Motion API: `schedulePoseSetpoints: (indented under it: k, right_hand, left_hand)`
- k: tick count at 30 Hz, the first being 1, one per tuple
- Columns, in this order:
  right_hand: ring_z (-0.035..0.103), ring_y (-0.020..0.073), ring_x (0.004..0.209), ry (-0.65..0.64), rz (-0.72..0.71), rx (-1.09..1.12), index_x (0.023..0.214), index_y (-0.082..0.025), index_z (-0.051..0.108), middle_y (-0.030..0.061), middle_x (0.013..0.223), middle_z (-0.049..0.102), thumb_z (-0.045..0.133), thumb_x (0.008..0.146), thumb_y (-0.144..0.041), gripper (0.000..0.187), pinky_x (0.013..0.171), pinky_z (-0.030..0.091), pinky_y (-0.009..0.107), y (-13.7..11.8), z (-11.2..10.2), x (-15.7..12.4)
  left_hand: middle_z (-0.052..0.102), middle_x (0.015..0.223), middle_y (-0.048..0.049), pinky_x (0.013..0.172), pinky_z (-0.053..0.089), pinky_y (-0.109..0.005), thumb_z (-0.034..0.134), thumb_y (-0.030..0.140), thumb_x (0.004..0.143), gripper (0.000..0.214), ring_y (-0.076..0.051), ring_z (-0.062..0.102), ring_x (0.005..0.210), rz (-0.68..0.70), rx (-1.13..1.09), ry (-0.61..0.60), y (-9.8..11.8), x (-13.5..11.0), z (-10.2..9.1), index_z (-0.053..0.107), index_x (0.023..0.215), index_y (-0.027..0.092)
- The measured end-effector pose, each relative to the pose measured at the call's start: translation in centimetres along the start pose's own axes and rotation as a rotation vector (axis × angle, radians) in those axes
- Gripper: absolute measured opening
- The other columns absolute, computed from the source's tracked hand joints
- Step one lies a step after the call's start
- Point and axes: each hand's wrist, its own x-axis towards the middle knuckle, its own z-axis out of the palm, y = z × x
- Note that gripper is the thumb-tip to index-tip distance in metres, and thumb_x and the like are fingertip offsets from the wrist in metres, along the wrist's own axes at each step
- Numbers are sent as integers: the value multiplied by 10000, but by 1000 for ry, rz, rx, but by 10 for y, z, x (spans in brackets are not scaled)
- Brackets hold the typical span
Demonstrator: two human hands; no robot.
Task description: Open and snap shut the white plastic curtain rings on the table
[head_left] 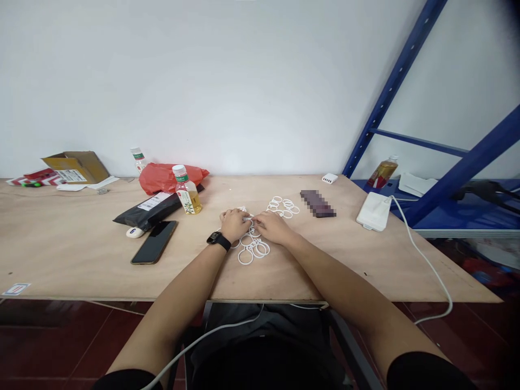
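Observation:
My left hand (234, 223) and my right hand (273, 226) rest close together on the plywood table (81, 244), fingers curled over a cluster of white plastic rings (254, 248). Both hands seem to pinch rings between them where the fingertips meet, though the exact grip is small and hard to see. A black watch (218, 240) sits on my left wrist. A second loose group of white rings (284, 206) lies just beyond my right hand.
A black phone (155, 241), a black packet (150, 210), a tea bottle (187, 190) and a red bag (166, 176) lie to the left. A dark box (317, 203), white charger (374, 211) with cable and blue shelving (447, 179) are right.

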Motion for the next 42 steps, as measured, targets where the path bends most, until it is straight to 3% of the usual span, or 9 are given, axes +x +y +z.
schedulePoseSetpoints:
  k: [4,8,13,18,24,31,38,42]
  right_hand:
    - [628,189,865,-40,4,19,999,-219,708,46,892,711,570,823,-123,244,790,432,283,1,-4,0]
    - [632,176,824,4,60,101,850,-212,713,24,863,721,543,788,-68,231,744,434,267,1,-10,0]
    - [615,171,784,-11,46,123,844,-210,707,18,812,702,608,798,-141,129,711,423,264,1,-10,0]
    - [602,166,775,-62,31,100,788,-194,695,28,794,680,631,787,-153,77,695,404,255,0,-7,-1]
    - [587,152,747,50,90,209,745,-189,655,14,775,672,586,743,-105,109,692,400,251,0,-13,0]
    - [537,133,656,210,151,284,731,-186,622,-12,686,612,582,739,-143,59,633,369,247,4,-16,0]
    - [544,143,680,300,149,262,792,-196,648,-4,715,631,554,792,-165,99,672,386,259,5,-14,1]
    - [568,161,732,354,154,250,817,-200,664,13,743,650,555,822,-188,109,719,406,275,5,-15,1]
  left_hand:
    - [700,1090,-72,958,290,-480,555,328,815,251,-299,552,1067,-15,14,11,1,0,-2,738,981,284]
    - [719,1032,-77,960,272,-504,546,347,830,227,-301,568,1030,-59,28,38,4,-1,-4,744,903,265]
    - [731,996,-71,974,252,-518,571,408,831,226,-301,569,997,-69,14,85,5,-2,-7,747,840,267]
    - [720,1060,-60,990,236,-508,545,464,846,275,-300,559,1031,-86,10,36,6,-1,-9,749,890,285]
    - [713,1081,-70,997,221,-493,496,531,861,366,-301,556,1057,-124,6,12,7,0,-10,732,990,283]
    - [709,1035,-92,967,221,-540,543,489,835,305,-338,557,1035,-95,29,-5,5,-1,-8,749,933,287]
    - [700,1068,-73,961,286,-497,534,324,876,221,-289,572,1025,-46,-111,168,4,0,-9,723,966,253]
    - [704,1022,-54,933,360,-432,506,313,916,227,-243,587,1012,82,-265,222,8,0,-10,715,966,243]
